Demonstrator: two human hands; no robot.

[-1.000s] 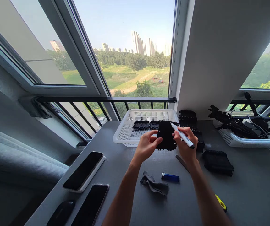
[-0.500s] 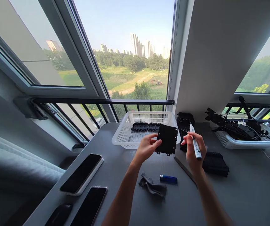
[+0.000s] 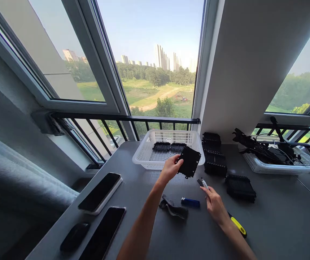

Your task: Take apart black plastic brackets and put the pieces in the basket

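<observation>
My left hand [image 3: 171,168] pinches a thin, square black plastic panel [image 3: 190,161] by its left edge, holding it tilted in front of the white basket [image 3: 141,159]. Lower and to the right, my right hand [image 3: 216,206] grips a white marker [image 3: 204,183], its dark tip pointing away from me. Beneath that hand lies a long tool with a yellow and black handle [image 3: 238,226]; its middle is hidden. A blue lighter [image 3: 190,202] and a crumpled grey cloth [image 3: 173,209] lie between my forearms.
Stacked black plastic pieces [image 3: 214,163] stand right of the basket, with another black stack [image 3: 240,188] nearer. A white tray [image 3: 276,167] of cables and black gear is farther right. Two phones [image 3: 100,193] and a black mouse [image 3: 75,236] lie left. A railing [image 3: 127,118] runs behind.
My right hand has brought the marker down and left, from upright beside the panel to low near the table. The panel has tilted clockwise in my left hand. The yellow handle has come into view.
</observation>
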